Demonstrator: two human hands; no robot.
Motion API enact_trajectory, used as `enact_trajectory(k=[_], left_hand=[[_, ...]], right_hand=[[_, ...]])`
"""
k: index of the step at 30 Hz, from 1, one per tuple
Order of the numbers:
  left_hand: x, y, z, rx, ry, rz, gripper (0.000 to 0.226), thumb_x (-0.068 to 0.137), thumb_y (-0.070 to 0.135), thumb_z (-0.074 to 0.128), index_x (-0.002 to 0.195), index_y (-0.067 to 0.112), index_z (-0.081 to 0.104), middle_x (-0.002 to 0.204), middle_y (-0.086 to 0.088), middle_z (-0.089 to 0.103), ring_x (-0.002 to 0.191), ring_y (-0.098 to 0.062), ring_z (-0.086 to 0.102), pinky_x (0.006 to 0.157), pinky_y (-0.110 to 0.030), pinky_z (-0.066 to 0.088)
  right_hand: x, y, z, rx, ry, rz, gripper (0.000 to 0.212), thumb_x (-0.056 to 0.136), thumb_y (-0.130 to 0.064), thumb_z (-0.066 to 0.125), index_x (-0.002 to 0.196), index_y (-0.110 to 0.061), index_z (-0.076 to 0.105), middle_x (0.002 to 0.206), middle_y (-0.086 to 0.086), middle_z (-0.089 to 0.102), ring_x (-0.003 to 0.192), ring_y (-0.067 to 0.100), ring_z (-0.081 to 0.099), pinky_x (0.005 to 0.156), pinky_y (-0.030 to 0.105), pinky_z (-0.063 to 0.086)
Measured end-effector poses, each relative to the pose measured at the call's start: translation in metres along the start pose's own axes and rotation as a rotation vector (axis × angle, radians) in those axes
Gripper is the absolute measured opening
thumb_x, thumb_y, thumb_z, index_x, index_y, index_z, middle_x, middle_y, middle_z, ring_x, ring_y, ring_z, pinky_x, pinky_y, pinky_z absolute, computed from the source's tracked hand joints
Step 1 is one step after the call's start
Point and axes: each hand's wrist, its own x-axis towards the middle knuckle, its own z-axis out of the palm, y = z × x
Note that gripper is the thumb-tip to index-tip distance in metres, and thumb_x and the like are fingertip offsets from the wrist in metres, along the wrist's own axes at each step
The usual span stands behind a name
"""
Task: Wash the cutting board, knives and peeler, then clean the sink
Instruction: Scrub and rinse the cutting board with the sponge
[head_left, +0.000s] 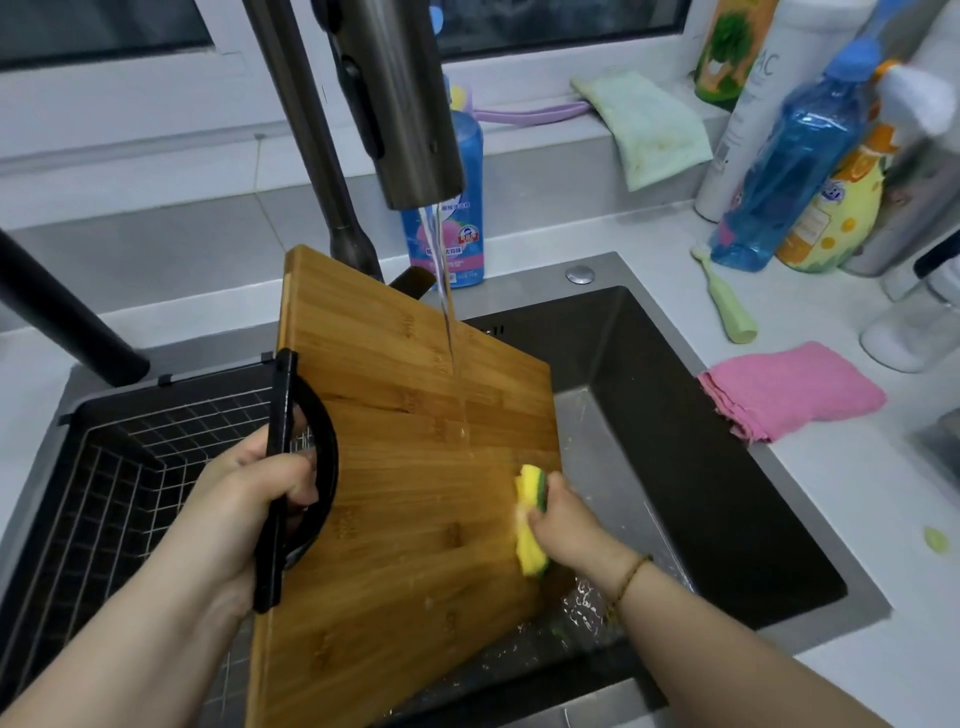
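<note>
Our left hand is clenched around the black arched handle on the left edge of the cutting board, holding the board tilted over the sink. Our right hand grips a yellow and green sponge and presses it against the board's right edge, low in the centre of the frame; a beaded bracelet circles that wrist.

The bamboo board fills the middle of the frame, its far corner up by the faucet and its near edge running off the bottom. A stream of water falls from the faucet spout onto the upper part of the board. To the left of the board, a black wire basket sits in the sink. To the right, the sink's wet floor shows beside the sponge.

On the worktop at the right lies a folded pink cloth, with a pale green tool just above it. Bottles stand in the upper right, among them a blue bottle. Behind the faucet stands a blue and pink detergent bottle, and a light green cloth hangs over the window ledge. We cannot make out knives or a peeler.
</note>
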Motion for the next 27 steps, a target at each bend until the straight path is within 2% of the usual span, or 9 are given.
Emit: enact_trajectory(k=[3,8,10,14,16,18,20,24,27], left_hand=[[-0.003,-0.001,0.005,0.03,-0.016,0.003,0.038,0.038,-0.005,0.046,0.065,0.014,0.064,0.077,-0.012,0.045,0.056,-0.022,0.044,0.055,-0.024,0.037],[-0.005,0.013,0.008,0.065,-0.001,0.049,0.034,0.034,-0.003,0.048,0.057,0.017,0.064,0.058,-0.007,0.043,0.048,-0.019,0.042,0.044,-0.019,0.037],[-0.008,0.014,0.01,0.059,0.001,0.06,0.039,0.034,-0.002,0.048,0.061,0.017,0.067,0.058,-0.007,0.043,0.047,-0.018,0.043,0.042,-0.019,0.038],[-0.018,0.017,0.018,0.109,-0.006,0.077,0.047,0.051,-0.015,0.047,0.057,0.025,0.071,0.055,-0.007,0.041,0.038,-0.011,0.043,0.036,-0.018,0.038],[-0.02,0.021,0.019,0.16,-0.004,0.07,0.042,0.05,-0.014,0.05,0.057,0.022,0.07,0.058,-0.011,0.052,0.044,-0.015,0.052,0.043,-0.023,0.043],[-0.023,0.024,0.017,0.241,0.011,0.086,0.029,0.052,-0.012,0.053,0.062,0.012,0.064,0.058,-0.005,0.058,0.054,-0.019,0.055,0.05,-0.027,0.045],[-0.027,0.028,0.02,0.332,-0.001,0.114,0.025,0.045,-0.002,0.051,0.063,0.011,0.061,0.061,-0.006,0.056,0.057,-0.019,0.054,0.051,-0.026,0.045],[-0.033,0.038,0.026,0.426,-0.039,0.153,0.035,0.044,0.002,0.047,0.077,0.006,0.058,0.055,-0.003,0.047,0.05,-0.016,0.047,0.049,-0.024,0.039],[-0.039,0.043,0.028,0.416,-0.072,0.146,0.016,0.045,0.0,0.046,0.052,0.014,0.051,0.044,0.003,0.042,0.04,-0.011,0.042,0.039,-0.018,0.036]], right_hand=[[0.002,-0.001,-0.007,0.102,0.036,0.153,0.038,0.093,-0.008,0.04,0.13,-0.007,0.033,0.135,0.014,0.038,0.121,0.029,0.044,0.1,0.035,0.037],[-0.02,-0.025,0.002,0.141,0.051,-0.105,0.009,0.093,-0.016,0.044,0.095,-0.015,0.036,0.11,0.004,0.038,0.089,0.015,0.043,0.078,0.028,0.038],[-0.019,-0.026,0.002,0.127,0.086,-0.144,0.009,0.093,-0.017,0.045,0.095,-0.016,0.036,0.109,0.003,0.038,0.093,0.017,0.047,0.081,0.029,0.04],[-0.003,-0.018,-0.01,0.365,0.173,0.081,0.018,0.095,-0.014,0.043,0.112,-0.011,0.042,0.12,0.013,0.048,0.103,0.025,0.05,0.08,0.029,0.041],[-0.002,-0.017,-0.017,0.598,0.127,0.172,0.027,0.096,-0.013,0.04,0.123,-0.008,0.038,0.106,0.01,0.051,0.091,0.022,0.05,0.067,0.03,0.044],[-0.006,-0.02,-0.024,0.791,0.052,0.218,0.031,0.097,-0.012,0.039,0.127,-0.006,0.036,0.11,0.013,0.05,0.098,0.027,0.052,0.069,0.034,0.046],[-0.01,-0.021,-0.03,0.876,0.04,0.231,0.034,0.097,-0.012,0.039,0.129,-0.005,0.035,0.128,0.019,0.046,0.116,0.033,0.048,0.071,0.04,0.047],[-0.025,-0.024,-0.04,0.994,0.043,0.202,0.035,0.097,-0.011,0.038,0.131,-0.005,0.034,0.132,0.018,0.044,0.122,0.033,0.044,0.072,0.041,0.046],[-0.036,-0.029,-0.048,1.032,0.033,0.143,0.037,0.097,-0.009,0.037,0.133,-0.005,0.032,0.12,0.017,0.046,0.122,0.033,0.044,0.082,0.043,0.043]])
